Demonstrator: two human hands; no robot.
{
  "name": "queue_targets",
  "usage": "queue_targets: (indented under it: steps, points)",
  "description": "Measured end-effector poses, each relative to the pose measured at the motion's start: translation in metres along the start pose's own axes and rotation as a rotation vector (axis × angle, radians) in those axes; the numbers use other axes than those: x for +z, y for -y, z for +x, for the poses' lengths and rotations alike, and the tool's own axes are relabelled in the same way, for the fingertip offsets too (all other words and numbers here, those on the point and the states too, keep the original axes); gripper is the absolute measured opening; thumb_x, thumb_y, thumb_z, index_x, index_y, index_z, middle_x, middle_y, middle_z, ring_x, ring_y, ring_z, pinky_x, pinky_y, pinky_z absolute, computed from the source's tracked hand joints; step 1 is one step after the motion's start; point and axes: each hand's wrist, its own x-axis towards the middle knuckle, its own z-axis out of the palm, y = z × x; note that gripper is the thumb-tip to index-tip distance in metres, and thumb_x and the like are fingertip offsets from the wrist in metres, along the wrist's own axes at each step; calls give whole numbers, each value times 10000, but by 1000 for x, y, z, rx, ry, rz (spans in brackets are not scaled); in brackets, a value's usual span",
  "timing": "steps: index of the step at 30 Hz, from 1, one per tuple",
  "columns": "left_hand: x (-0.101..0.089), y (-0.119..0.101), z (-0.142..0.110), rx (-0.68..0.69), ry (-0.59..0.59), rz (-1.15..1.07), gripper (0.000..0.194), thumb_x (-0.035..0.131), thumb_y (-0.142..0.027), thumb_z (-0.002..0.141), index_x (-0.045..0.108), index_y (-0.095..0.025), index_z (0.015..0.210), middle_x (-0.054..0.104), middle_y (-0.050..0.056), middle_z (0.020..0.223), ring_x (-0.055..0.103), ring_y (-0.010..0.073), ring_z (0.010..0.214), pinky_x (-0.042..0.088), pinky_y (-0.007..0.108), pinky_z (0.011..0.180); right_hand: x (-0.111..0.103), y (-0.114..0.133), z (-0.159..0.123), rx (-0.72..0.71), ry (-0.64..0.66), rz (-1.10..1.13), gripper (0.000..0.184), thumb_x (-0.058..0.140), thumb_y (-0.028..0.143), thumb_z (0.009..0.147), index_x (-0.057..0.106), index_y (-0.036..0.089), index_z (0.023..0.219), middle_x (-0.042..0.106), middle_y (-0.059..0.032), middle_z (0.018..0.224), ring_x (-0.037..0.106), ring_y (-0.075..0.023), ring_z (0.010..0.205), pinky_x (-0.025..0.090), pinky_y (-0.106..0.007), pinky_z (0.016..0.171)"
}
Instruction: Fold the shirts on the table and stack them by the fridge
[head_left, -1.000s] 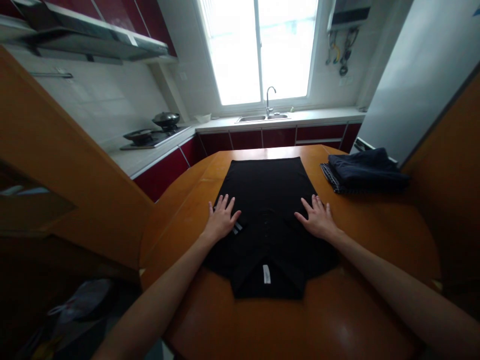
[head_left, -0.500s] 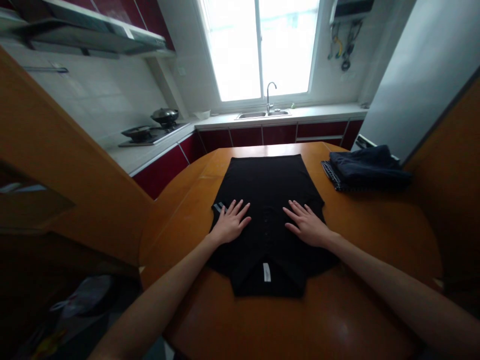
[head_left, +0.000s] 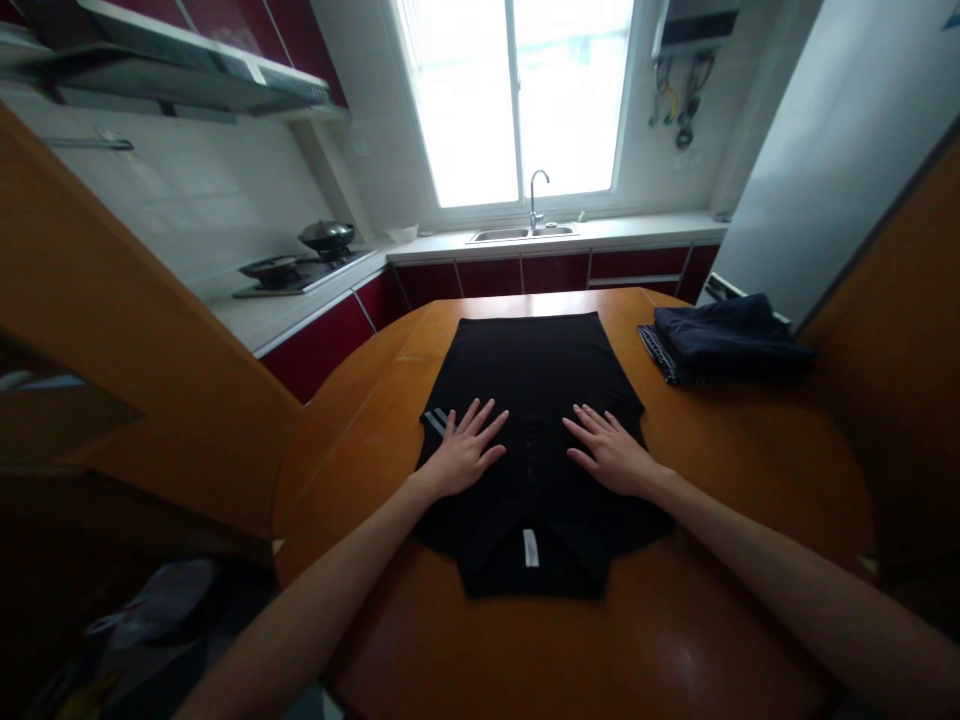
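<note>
A black collared shirt (head_left: 529,370) lies flat on the wooden table (head_left: 360,460), its collar towards me and its hem at the far side. A white label (head_left: 531,548) shows inside the neck, and grey stripes mark the left sleeve. My left hand (head_left: 463,450) rests palm down on the shirt's left half, fingers spread, just beside the stripes. On the right half, my right hand (head_left: 611,450) also lies flat with its fingers apart. Neither hand grips the cloth. Small buttons run down the middle between them.
Folded dark clothes (head_left: 727,340) are stacked at the table's right. Beyond the table stand a counter with a sink (head_left: 502,235) and tap, and a stove with a lidded pan (head_left: 327,236). A fridge (head_left: 840,150) rises at the right, a bag (head_left: 161,600) lies low left.
My left hand has slid slightly to the right across the shirt, baring more of the grey stripes. My right hand has barely moved. The view has shifted a little.
</note>
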Motion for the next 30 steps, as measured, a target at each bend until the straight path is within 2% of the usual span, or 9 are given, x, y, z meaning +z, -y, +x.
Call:
queue_targets:
  steps: [3,8,10,12,16,19,21,24,30]
  points:
    - [-7,-16,-4,187,54,-76,591,351,-498,1057,185,-356,1605,104,16,1692,36,279,1561,58,595,1228,-5,4,-2,-3,-37,2,622,390,481,1017,373,184,1564,235,-141,1655,171,-277,1540,184,-545,1222]
    - [-21,-40,-16,355,144,-243,617,351,-461,1065,104,-337,1617,159,15,1679,99,236,1556,99,511,1257,-22,25,-16,-126,-188,76,521,357,306,1030,423,222,1539,344,-92,1621,223,-245,1529,162,-546,1238]
    - [-25,-46,-26,408,180,-275,664,373,-481,1058,54,-326,1619,159,18,1677,120,232,1552,96,489,1266,-28,38,-29,-199,-169,163,532,350,307,1036,377,240,1563,349,-74,1618,238,-232,1524,191,-527,1241]
    - [-27,-51,-39,446,213,-285,727,412,-515,1040,22,-317,1620,144,27,1677,127,245,1550,84,483,1270,-31,52,-47,-280,-75,244,578,374,346,1038,285,237,1598,284,-64,1644,202,-225,1534,199,-505,1246]
    - [-26,-57,-71,465,268,-274,864,478,-582,995,-33,-278,1621,80,61,1680,97,271,1551,71,481,1272,-27,69,-83,-390,152,330,746,481,432,1006,125,221,1627,112,-76,1678,101,-228,1549,138,-474,1265]
    - [-24,-59,-93,449,270,-244,935,512,-622,962,-39,-257,1623,57,85,1680,88,289,1551,57,492,1271,-24,71,-99,-397,232,343,925,614,518,923,98,209,1627,59,-110,1676,70,-261,1550,99,-482,1269]
    - [-23,-58,-104,439,254,-225,972,540,-646,936,-23,-254,1625,73,97,1679,103,300,1549,66,497,1270,-23,70,-103,-382,240,332,996,658,555,881,100,200,1626,54,-121,1675,63,-275,1549,93,-483,1270]
    - [-21,-55,-115,395,225,-193,986,556,-656,923,-2,-252,1628,93,105,1679,121,303,1547,99,493,1269,-22,69,-105,-359,220,312,937,622,542,909,130,189,1624,84,-119,1676,84,-266,1549,111,-467,1271]
    - [-23,-49,-119,364,218,-167,1086,606,-721,853,31,-227,1632,95,129,1678,117,317,1547,113,488,1266,-23,70,-105,-384,190,246,924,605,571,914,172,161,1620,155,-145,1664,142,-283,1542,116,-499,1267]
